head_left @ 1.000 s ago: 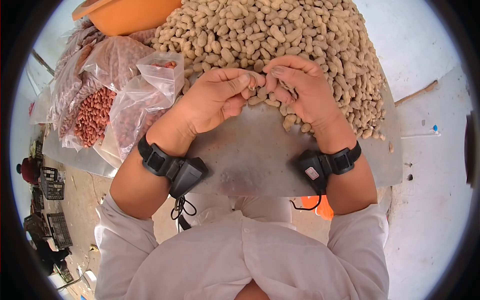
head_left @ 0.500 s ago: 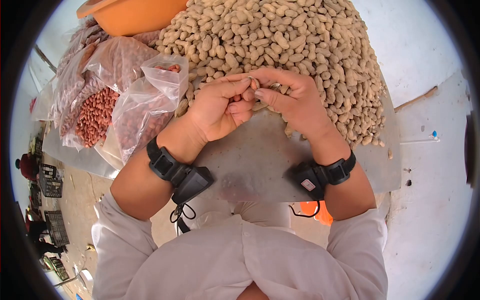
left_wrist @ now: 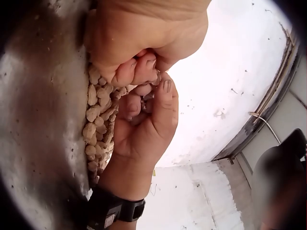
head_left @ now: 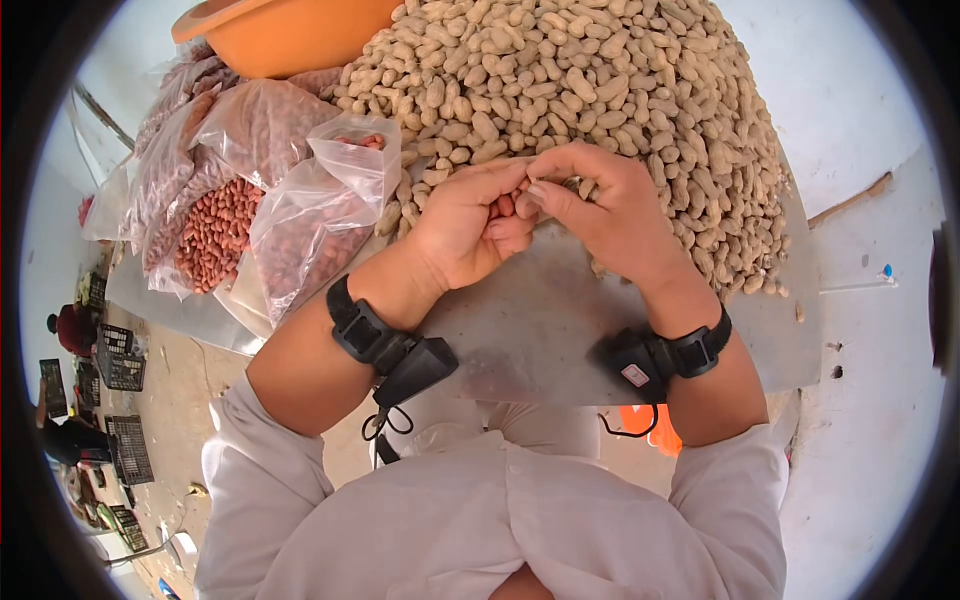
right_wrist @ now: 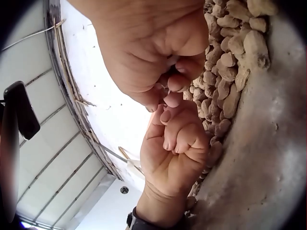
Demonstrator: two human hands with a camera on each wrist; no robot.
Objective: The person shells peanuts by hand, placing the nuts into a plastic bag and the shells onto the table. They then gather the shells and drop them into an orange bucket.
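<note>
In the head view, my left hand (head_left: 470, 225) has its fingers curled round red peanut kernels (head_left: 503, 206). Opposite it, my right hand (head_left: 620, 215) is bent inward, thumb and forefinger pinching at a small peanut piece that the fingers mostly hide. The fingertips of both hands meet at the near edge of the unshelled peanut pile (head_left: 560, 80). From the left wrist, a bit of red shows inside my left hand (left_wrist: 148, 28), and a dark, unclear piece lies within the right hand's (left_wrist: 148, 129) grip. The right wrist view shows a small pale bit between the fingertips.
An orange basin (head_left: 290, 40) stands at the back left. Clear bags of red kernels (head_left: 215, 235) lie left of the pile on the metal table (head_left: 520, 340). Black crates (head_left: 128, 450) and people are on the floor far left; a white wall (head_left: 880, 330) is at right.
The curved shell piece seen between the fingertips half a second ago is now out of sight. Red kernels show more plainly in my left hand. Both hands have shifted slightly right in the view.
</note>
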